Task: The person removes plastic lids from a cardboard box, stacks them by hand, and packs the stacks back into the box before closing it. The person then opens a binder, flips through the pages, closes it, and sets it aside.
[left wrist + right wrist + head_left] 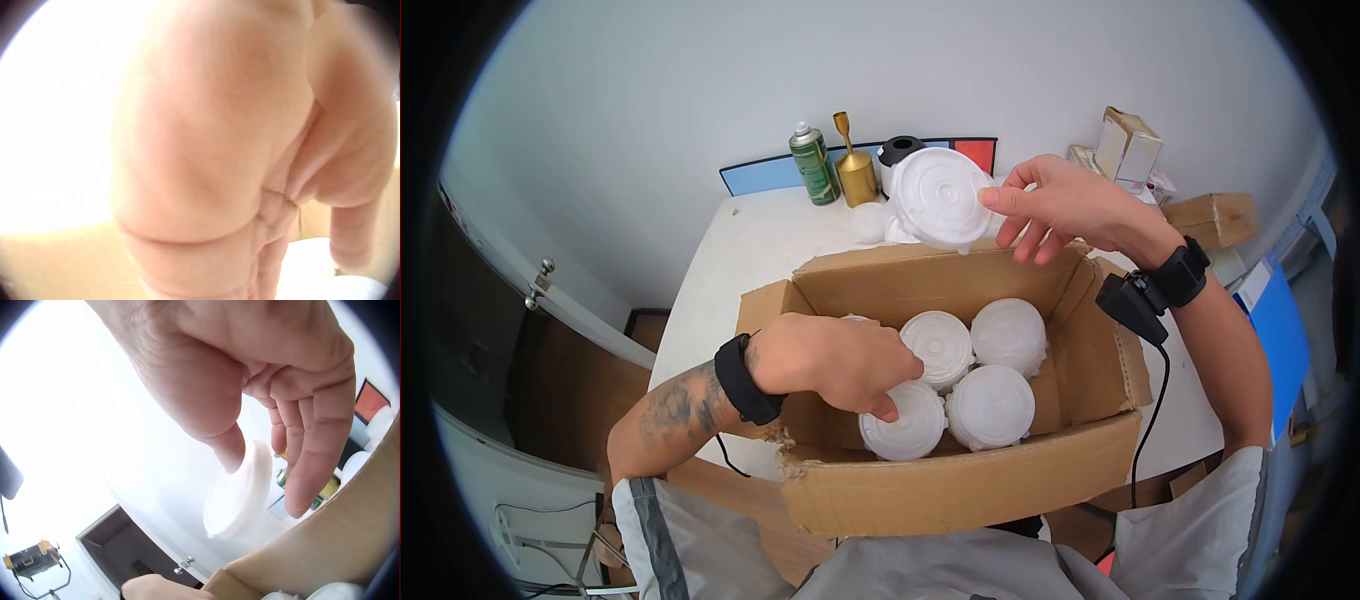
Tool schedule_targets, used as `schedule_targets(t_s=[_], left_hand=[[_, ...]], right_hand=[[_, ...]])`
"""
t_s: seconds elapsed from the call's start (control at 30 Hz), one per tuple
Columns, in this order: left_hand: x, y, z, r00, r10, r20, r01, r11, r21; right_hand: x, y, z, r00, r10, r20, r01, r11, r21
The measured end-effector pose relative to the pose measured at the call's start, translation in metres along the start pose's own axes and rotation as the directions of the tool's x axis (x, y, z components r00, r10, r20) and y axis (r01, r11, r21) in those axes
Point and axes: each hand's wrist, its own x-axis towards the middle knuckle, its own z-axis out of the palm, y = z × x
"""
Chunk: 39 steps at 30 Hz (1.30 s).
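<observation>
On the far left part of the white table (710, 290) I see a green spray can (814, 165) with a white cap, and just right of it a gold candlestick (857, 180). A blue panel (750, 178), red at its right end, stands behind them. To my far right are a small upright carton (1128, 148) and a brown box (1215, 220); nearer, a blue folder (1282, 345). On my left, a metal door handle (540, 284) shows above brown flooring (565, 390).

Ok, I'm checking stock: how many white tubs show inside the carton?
4 clearly: far middle tub, far right tub, near left tub partly hidden by the left hand, near right tub. A white sliver beyond that hand may be a fifth; more may be hidden.
</observation>
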Motion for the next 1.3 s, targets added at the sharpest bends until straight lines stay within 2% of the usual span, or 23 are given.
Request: schedule_targets(t_s=[0.07,0.13,0.2,0.23,0.27,0.33,0.47,0.53,0.6,0.63,0.67,0.73,0.77,0.83,0.87,0.93,0.97,1.03,1.07,1.13,1.17,1.23,1.3], left_hand=[[0.002,0.001,-0.001,1.0,0.003,-0.021,-0.003,1.0,0.013],[0.002,0.003,-0.002,1.0,0.0,-0.021,0.0,1.0,0.021],[0.003,0.004,-0.004,0.999,-0.021,-0.031,0.021,1.0,0.0],[0.003,0.006,-0.006,0.998,-0.041,-0.04,0.041,0.999,-0.014],[0.002,0.007,-0.007,0.999,-0.041,-0.035,0.041,0.999,-0.011],[-0.001,0.01,-0.011,0.995,-0.052,-0.089,0.039,0.99,-0.135],[-0.009,0.014,-0.021,0.999,-0.012,-0.047,0.007,0.994,-0.108],[-0.02,0.012,-0.036,0.983,0.016,-0.185,-0.043,0.989,-0.142],[-0.037,0.007,-0.053,0.907,-0.088,-0.413,-0.022,0.967,-0.254],[-0.042,0.004,-0.061,0.856,-0.261,-0.446,0.021,0.88,-0.474],[-0.045,0.004,-0.063,0.717,-0.376,-0.587,-0.031,0.824,-0.566],[-0.043,-0.003,-0.067,0.42,-0.422,-0.804,0.259,0.904,-0.339],[-0.042,-0.002,-0.066,0.417,-0.419,-0.806,0.258,0.905,-0.338],[-0.039,0.002,-0.058,0.496,-0.43,-0.754,0.361,0.892,-0.271],[-0.036,0.003,-0.053,0.494,-0.43,-0.755,0.36,0.892,-0.272],[-0.024,0.006,-0.038,0.827,-0.31,-0.469,0.266,0.951,-0.159],[-0.017,0.005,-0.027,0.825,-0.312,-0.471,0.265,0.95,-0.165],[-0.003,0.006,-0.011,0.944,-0.21,-0.256,0.193,0.977,-0.089],[0.0,0.01,-0.009,0.943,-0.211,-0.259,0.193,0.977,-0.093],[0.004,0.018,-0.007,0.982,-0.191,-0.015,0.19,0.982,-0.006],[0.011,0.01,0.002,0.995,-0.096,-0.019,0.096,0.995,-0.016],[0.012,0.008,0.008,0.996,-0.069,-0.048,0.07,0.997,0.013],[0.011,0.008,0.009,0.996,-0.042,-0.079,0.046,0.998,0.042]], right_hand=[[-0.003,0.001,0.0,0.996,0.087,-0.016,-0.088,0.943,-0.32],[-0.008,0.011,0.007,0.991,0.128,0.025,-0.104,0.897,-0.429],[-0.005,0.026,0.013,0.983,0.181,0.04,-0.112,0.755,-0.646],[-0.007,0.027,0.015,0.995,0.093,0.042,-0.026,0.625,-0.78],[-0.009,0.029,0.017,0.995,0.092,0.04,-0.028,0.63,-0.776],[-0.012,0.035,0.022,0.975,0.135,0.179,0.101,0.448,-0.888],[-0.011,0.041,0.032,0.965,0.203,0.164,0.046,0.487,-0.872],[-0.008,0.041,0.032,0.972,0.188,0.138,0.013,0.549,-0.836],[-0.012,0.028,0.033,0.946,0.3,0.126,-0.071,0.569,-0.819],[-0.013,0.023,0.034,0.906,0.404,0.123,-0.149,0.58,-0.801],[-0.013,0.023,0.035,0.908,0.4,0.123,-0.144,0.575,-0.805],[-0.012,0.026,0.033,0.929,0.354,0.106,-0.123,0.567,-0.814],[-0.013,0.03,0.032,0.93,0.353,0.103,-0.124,0.565,-0.816],[-0.018,0.04,0.031,0.987,0.139,0.081,-0.009,0.553,-0.833],[-0.021,0.042,0.032,0.987,0.138,0.081,-0.008,0.551,-0.835],[-0.025,0.045,0.037,0.998,-0.046,0.044,0.061,0.506,-0.86],[-0.025,0.044,0.039,0.998,-0.044,0.049,0.064,0.501,-0.863],[-0.024,0.042,0.044,0.998,-0.055,0.01,0.038,0.524,-0.851],[-0.021,0.045,0.044,0.998,-0.055,0.013,0.04,0.521,-0.853],[-0.014,0.046,0.042,0.994,-0.057,0.095,0.109,0.625,-0.773],[-0.015,0.043,0.04,0.994,-0.057,0.097,0.112,0.623,-0.774],[-0.022,0.031,0.034,0.976,0.191,0.104,-0.1,0.822,-0.561],[-0.028,0.02,0.022,0.973,0.192,0.129,-0.096,0.841,-0.532]])
